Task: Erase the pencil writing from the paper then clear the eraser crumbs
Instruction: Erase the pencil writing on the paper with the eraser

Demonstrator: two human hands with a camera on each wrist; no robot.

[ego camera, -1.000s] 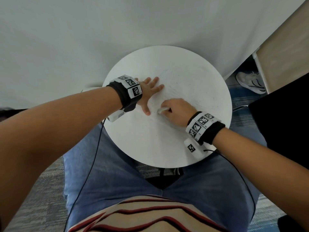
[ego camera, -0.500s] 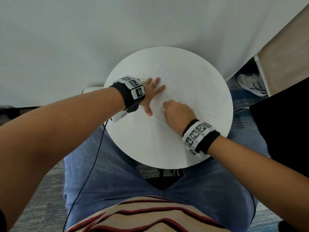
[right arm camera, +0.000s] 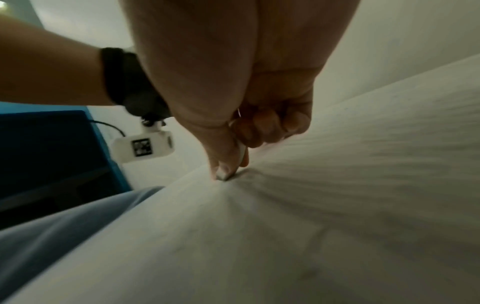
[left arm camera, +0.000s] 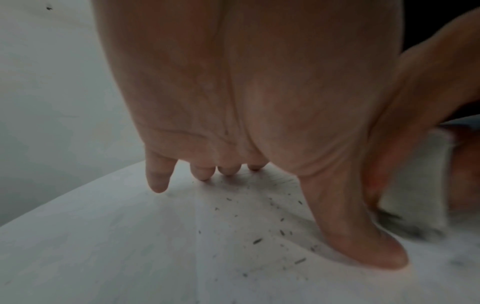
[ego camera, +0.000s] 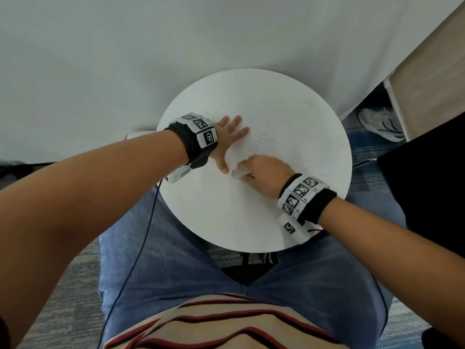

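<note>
A round white table (ego camera: 226,222) stands against a white wall (ego camera: 125,59). Below it show blue jeans (ego camera: 176,273) and a striped shirt (ego camera: 214,323). A white sneaker (ego camera: 380,124) (dark-striped) lies on grey carpet (ego camera: 63,311) beside a black panel (ego camera: 427,185).

- Head view: even, soft daylight; round table (ego camera: 289,117) bright white, near washed out, paper edges hard to separate from it.
- Strong wide-angle bending toward frame edges around the table; forearms stretched large.
- Left wrist view: dim, grainy; soft shadow under left hand (left arm camera: 259,102) on the table; eraser (left arm camera: 415,185) right of it smeared by motion blur.
- Right wrist view: dim, soft focus, noisy; table surface streaked.
</note>
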